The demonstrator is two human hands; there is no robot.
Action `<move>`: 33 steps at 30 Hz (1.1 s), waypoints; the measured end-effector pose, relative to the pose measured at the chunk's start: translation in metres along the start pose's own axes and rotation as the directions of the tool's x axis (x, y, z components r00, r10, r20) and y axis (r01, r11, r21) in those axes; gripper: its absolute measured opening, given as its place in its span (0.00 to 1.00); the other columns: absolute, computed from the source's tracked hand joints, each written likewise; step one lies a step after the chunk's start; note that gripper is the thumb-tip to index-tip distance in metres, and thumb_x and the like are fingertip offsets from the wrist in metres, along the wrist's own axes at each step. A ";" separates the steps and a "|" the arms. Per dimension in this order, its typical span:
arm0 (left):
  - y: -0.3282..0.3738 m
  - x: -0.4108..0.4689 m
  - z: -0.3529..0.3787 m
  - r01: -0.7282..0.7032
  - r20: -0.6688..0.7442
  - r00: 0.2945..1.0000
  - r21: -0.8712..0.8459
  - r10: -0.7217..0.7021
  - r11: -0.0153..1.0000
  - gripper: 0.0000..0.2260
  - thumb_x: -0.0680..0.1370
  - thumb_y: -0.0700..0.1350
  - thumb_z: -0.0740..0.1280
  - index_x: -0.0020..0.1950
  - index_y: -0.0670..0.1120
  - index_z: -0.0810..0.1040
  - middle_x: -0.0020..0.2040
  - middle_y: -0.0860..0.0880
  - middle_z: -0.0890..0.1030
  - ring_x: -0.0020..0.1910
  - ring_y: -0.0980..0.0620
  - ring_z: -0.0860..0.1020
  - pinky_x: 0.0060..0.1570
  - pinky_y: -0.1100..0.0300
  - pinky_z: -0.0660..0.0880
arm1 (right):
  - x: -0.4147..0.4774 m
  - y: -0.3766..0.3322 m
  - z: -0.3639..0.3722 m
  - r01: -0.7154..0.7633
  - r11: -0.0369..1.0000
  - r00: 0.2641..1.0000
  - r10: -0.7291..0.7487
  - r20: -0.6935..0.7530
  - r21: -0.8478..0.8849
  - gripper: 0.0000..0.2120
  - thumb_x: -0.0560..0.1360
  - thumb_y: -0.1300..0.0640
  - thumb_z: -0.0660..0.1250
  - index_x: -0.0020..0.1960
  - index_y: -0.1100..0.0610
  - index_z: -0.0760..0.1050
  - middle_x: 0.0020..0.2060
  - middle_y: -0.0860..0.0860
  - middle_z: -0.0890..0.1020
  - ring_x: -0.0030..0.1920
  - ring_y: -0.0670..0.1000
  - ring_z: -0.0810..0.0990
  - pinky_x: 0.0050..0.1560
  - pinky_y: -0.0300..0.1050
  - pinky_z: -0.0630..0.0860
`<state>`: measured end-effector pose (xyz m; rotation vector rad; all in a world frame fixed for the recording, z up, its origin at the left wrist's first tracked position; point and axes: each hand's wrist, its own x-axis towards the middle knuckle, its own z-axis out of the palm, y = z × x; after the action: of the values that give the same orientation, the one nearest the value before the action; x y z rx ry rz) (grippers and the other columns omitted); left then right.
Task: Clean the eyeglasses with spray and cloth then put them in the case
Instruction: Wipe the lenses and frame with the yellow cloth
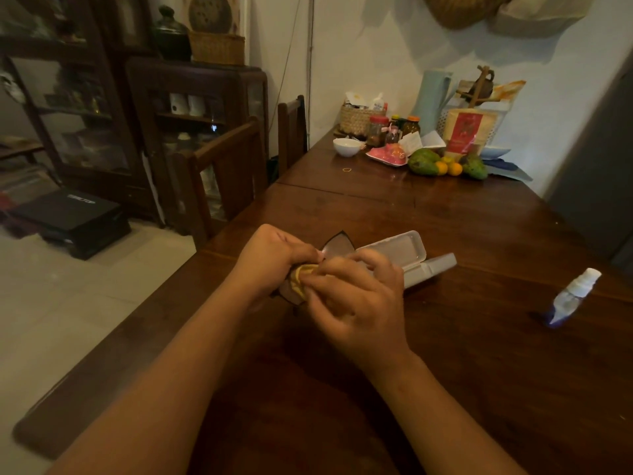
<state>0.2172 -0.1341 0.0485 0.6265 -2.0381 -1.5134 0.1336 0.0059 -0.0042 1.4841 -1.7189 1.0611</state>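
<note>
- The left hand (274,255) grips the eyeglasses (337,244), fingers curled round the frame. One dark-rimmed lens shows beyond the knuckles and another edge shows below the hands.
- The right hand (359,303), slightly blurred, pinches a yellow cloth (301,274) against the glasses, above the bench (479,371) toward its left edge.
- The spray bottle (572,296) lies on its side toward the right edge, well apart from the hands, so spraying is probably done.
- The pale plastic case (400,248) lies open just beyond the right hand, with nothing visible inside.
- Wiping looks under way. What is left is finishing the lenses, folding the glasses, laying them in the case and shutting the lid.
</note>
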 end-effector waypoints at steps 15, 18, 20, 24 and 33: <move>0.005 -0.006 0.000 0.050 0.010 0.999 -0.037 -0.050 0.998 0.10 0.74 0.38 0.72 0.34 0.35 0.83 0.35 0.30 0.82 0.34 0.39 0.78 0.41 0.47 0.76 | -0.004 -0.003 0.000 0.240 0.970 0.941 -0.225 0.253 -0.031 0.11 0.77 0.48 0.68 0.57 0.47 0.83 0.59 0.43 0.82 0.65 0.52 0.73 0.57 0.53 0.68; 0.006 -0.003 0.000 0.046 -0.002 0.999 -0.001 -0.046 0.999 0.07 0.74 0.38 0.73 0.38 0.36 0.85 0.38 0.34 0.85 0.39 0.34 0.83 0.45 0.43 0.80 | -0.003 0.008 -0.006 0.173 0.982 0.970 -0.157 0.186 -0.074 0.12 0.77 0.48 0.68 0.59 0.48 0.83 0.60 0.44 0.83 0.65 0.52 0.73 0.57 0.53 0.66; 0.006 -0.002 0.001 0.045 -0.012 0.999 0.019 -0.045 0.999 0.07 0.74 0.38 0.73 0.35 0.41 0.86 0.34 0.39 0.85 0.35 0.41 0.83 0.42 0.48 0.80 | -0.003 0.010 -0.008 0.114 0.990 0.981 -0.098 0.167 -0.088 0.14 0.78 0.48 0.66 0.62 0.48 0.82 0.62 0.43 0.82 0.67 0.52 0.72 0.59 0.54 0.66; 0.005 -0.004 0.000 0.056 0.017 0.998 0.002 -0.056 0.998 0.10 0.74 0.37 0.73 0.32 0.41 0.85 0.28 0.43 0.82 0.29 0.48 0.78 0.35 0.57 0.74 | -0.004 -0.002 -0.001 0.143 0.988 0.960 -0.123 0.250 -0.065 0.17 0.78 0.45 0.66 0.65 0.46 0.79 0.65 0.43 0.80 0.70 0.50 0.70 0.60 0.52 0.65; -0.002 0.003 -0.004 0.044 0.016 0.999 0.159 -0.047 0.986 0.11 0.74 0.40 0.74 0.31 0.45 0.86 0.27 0.47 0.84 0.26 0.57 0.80 0.27 0.66 0.76 | -0.005 0.016 -0.006 0.072 0.995 0.962 -0.089 0.256 0.072 0.11 0.77 0.57 0.73 0.59 0.54 0.83 0.58 0.47 0.84 0.59 0.53 0.77 0.53 0.53 0.75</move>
<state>0.2177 -0.1395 0.0476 0.7263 -2.1884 -1.3970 0.1179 0.0139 -0.0081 1.7830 -1.7966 0.9171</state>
